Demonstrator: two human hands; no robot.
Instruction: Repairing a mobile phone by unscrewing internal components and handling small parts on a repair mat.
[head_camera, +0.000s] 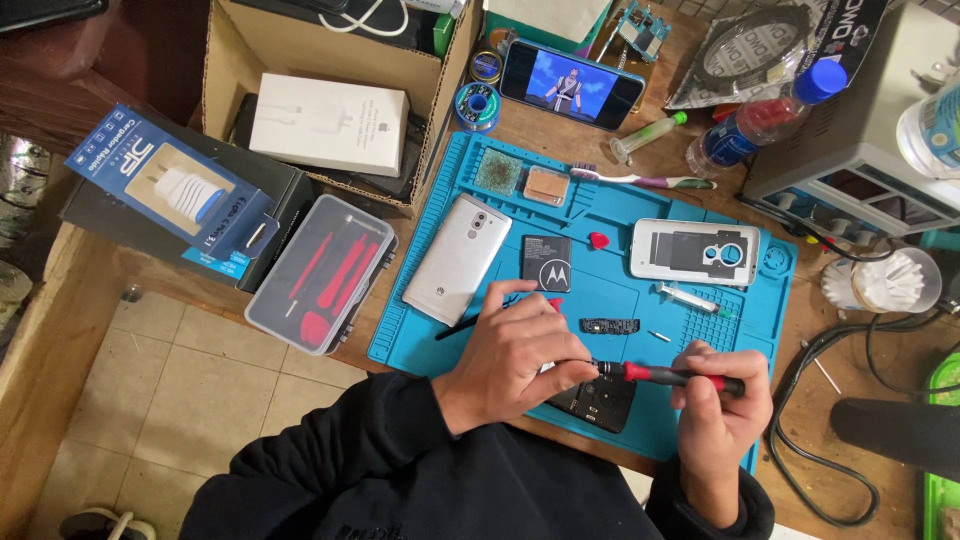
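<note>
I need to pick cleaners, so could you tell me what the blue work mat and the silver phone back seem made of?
The blue work mat looks like matte silicone or rubber, judging by its moulded trays and dull surface. The silver phone back looks like brushed metal or metal-look plastic, given its soft satin sheen.

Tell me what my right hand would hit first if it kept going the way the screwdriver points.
Probably the left hand: the right hand aims the red-and-black screwdriver leftward, tip already at those fingers above the dark phone.

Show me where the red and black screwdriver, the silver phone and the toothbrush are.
red and black screwdriver (668, 376), head view, middle of its handle
silver phone (457, 259), head view, centre of its back
toothbrush (640, 179), head view, mid-handle
</note>
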